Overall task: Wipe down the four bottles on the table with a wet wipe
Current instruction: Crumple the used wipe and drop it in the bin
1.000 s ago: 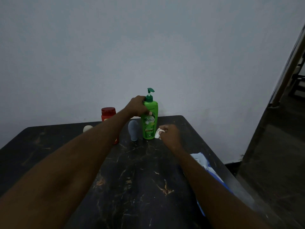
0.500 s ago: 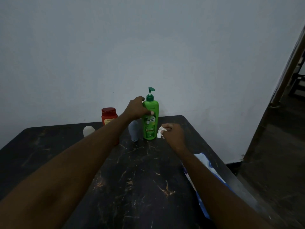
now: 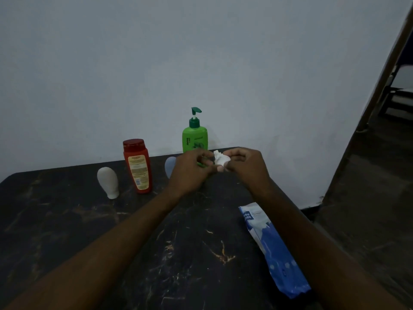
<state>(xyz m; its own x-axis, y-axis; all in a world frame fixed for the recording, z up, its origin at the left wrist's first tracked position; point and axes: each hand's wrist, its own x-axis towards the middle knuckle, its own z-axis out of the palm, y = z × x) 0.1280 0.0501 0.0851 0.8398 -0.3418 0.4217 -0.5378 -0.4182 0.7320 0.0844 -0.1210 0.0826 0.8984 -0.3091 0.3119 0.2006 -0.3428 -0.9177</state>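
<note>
One wet wipe pinched between left hand and right hand; green pump bottle upright just behind, nearer left.

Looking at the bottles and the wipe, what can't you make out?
In the head view:
Green pump bottle: base hidden behind the left grip.
Blue-grey bottle: mostly behind that grip.
Wet wipe: right grip pinches it; whether the left does too, its own fingers hide.
Red bottle: label print too small.
Wipes pack: right edge behind the right forearm.
</note>
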